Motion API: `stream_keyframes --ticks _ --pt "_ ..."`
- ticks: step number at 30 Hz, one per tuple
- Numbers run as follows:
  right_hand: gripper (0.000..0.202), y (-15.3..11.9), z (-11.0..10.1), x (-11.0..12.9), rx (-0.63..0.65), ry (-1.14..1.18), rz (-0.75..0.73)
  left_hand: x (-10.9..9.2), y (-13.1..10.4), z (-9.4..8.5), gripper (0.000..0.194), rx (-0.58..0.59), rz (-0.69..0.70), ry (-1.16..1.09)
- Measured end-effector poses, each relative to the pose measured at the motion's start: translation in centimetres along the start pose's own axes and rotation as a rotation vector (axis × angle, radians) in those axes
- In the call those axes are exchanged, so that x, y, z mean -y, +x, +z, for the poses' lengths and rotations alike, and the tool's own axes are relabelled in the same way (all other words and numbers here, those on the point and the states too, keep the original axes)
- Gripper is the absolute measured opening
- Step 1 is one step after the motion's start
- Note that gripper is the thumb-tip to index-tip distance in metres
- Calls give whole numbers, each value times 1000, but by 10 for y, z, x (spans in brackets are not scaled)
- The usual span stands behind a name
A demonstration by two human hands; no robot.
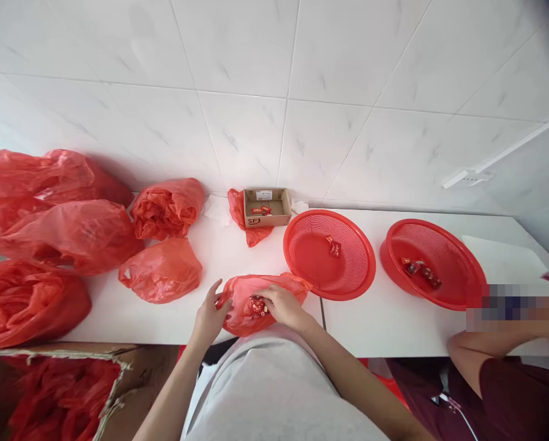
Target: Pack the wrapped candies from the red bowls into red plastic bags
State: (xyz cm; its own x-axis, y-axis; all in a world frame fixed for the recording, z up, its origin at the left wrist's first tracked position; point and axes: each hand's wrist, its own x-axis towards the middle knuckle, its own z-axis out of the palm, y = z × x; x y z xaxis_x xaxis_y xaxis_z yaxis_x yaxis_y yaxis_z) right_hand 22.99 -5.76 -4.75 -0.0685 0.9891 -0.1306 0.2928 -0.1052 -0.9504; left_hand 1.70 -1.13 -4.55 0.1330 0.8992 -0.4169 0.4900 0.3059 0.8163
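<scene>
A thin red plastic bag (244, 288) lies spread at the table's front edge, its mouth facing up. Several small red wrapped packets (257, 307) are inside it. My left hand (211, 313) is at the bag's left rim, thumb and fingers apart, with the film between them. Reaching in from the right, my right hand (281, 304) has its fingers bent over the packets, and its fingertips are partly hidden. Just beyond it, a red mesh basket (311, 278) holds a few similar packets (333, 246) and touches the bag's right corner.
A small cardboard box (279, 220) with red packets stands by the wall. Full red bags (164, 272) crowd the left; a large carton (127, 392) of red bags sits below. Right, a second red basket (458, 269) holds packets beside a co-worker's arm (477, 343).
</scene>
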Motion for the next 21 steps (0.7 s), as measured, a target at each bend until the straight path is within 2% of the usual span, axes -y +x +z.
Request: stream_keyframes --ticks 2,5,9,13,16,21 --pt "31 -1 2 -7 -1 -61 4 0 1 1 66 -7 21 -25" --pt "35 -2 -12 -5 -24 64 77 -2 3 2 63 -21 51 -12" --pt "33 -7 -39 19 -29 450 167 -5 3 3 62 -18 57 -12" --pt "41 -16 -53 46 -55 732 136 -9 3 4 63 -7 56 -45" --pt "52 -21 -55 58 -87 759 102 -10 3 3 63 -1 57 -42" --pt "63 -26 -58 69 -127 648 22 -7 2 3 62 -6 56 -18"
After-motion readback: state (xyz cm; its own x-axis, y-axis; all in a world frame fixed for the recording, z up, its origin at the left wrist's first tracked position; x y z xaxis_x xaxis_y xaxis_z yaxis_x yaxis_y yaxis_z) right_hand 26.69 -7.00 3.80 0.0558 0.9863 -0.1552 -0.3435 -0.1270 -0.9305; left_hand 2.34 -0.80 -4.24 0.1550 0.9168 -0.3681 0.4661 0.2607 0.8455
